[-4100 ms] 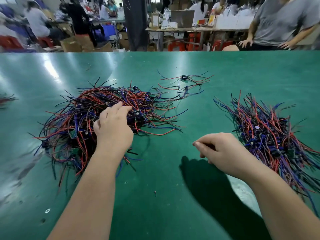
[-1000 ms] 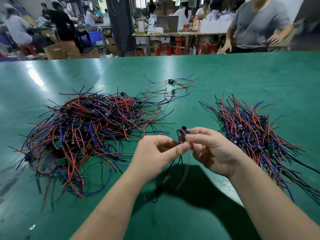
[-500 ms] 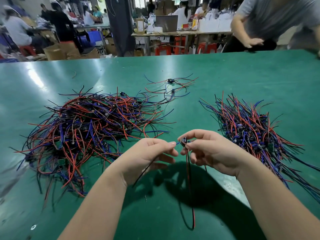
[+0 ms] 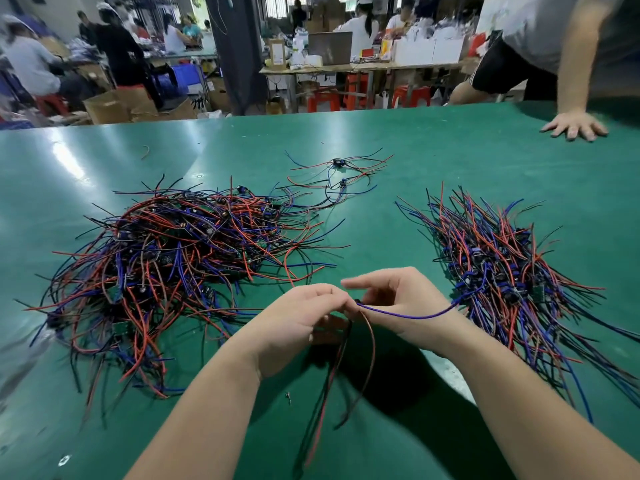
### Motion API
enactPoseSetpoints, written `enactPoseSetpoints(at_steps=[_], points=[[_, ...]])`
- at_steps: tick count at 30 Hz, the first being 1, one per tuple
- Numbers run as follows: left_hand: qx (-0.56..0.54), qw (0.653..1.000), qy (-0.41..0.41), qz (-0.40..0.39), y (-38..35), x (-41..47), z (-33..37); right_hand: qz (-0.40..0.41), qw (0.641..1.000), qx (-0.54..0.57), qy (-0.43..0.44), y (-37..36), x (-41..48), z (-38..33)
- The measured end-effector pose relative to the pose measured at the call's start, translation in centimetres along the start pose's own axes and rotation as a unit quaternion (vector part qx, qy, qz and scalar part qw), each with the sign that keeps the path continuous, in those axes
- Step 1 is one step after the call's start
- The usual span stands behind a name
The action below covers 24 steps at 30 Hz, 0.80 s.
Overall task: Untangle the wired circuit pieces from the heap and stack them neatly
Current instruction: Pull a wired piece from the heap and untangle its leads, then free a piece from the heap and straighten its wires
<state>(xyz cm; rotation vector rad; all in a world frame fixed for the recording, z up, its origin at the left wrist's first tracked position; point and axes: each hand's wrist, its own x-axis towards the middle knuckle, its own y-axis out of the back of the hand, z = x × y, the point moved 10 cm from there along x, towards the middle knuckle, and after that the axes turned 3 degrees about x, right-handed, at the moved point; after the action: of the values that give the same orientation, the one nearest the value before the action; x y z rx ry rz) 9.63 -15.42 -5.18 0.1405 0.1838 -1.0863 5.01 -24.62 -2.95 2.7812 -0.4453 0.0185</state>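
One wired circuit piece (image 4: 415, 317) held above the desk (image 4: 450, 150)
Left hand (image 4: 298, 327) and right hand (image 4: 405, 306) each have a pinching grip on it, between the heap (image 4: 173, 265) (at left) and the stack (image 4: 502, 271), wires dangling

Left hand (image 4: 298, 317) and right hand (image 4: 401, 303) meet at curled fingertips, pinching a wired piece (image 4: 358, 303) between them.
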Motion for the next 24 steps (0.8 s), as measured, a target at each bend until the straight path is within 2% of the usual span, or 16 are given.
enactPoseSetpoints(at_steps=[4,6,10,15,20,24], points=[[-0.033,0.999,-0.005,0.02,0.0,0.0,0.2,0.074,0.993,-0.063,0.07,1.1,0.1,-1.4],[-0.06,0.998,-0.004,0.03,0.0,0.1,0.2,0.083,0.991,-0.057,0.093,1.2,0.1,-1.9],[-0.121,0.99,0.016,0.064,0.6,0.2,-0.2,0.097,0.994,0.002,0.051,1.4,0.2,-0.9],[-0.038,0.996,-0.013,0.078,0.3,0.4,-0.8,0.135,0.99,-0.016,0.021,2.2,0.3,-0.1],[0.006,0.986,-0.035,0.165,1.5,0.6,-1.0,0.111,0.993,-0.049,0.003,1.4,0.5,0.2],[0.011,0.989,-0.049,0.137,1.4,0.7,-0.6,0.089,0.996,0.02,-0.002,2.0,0.2,-0.3]])
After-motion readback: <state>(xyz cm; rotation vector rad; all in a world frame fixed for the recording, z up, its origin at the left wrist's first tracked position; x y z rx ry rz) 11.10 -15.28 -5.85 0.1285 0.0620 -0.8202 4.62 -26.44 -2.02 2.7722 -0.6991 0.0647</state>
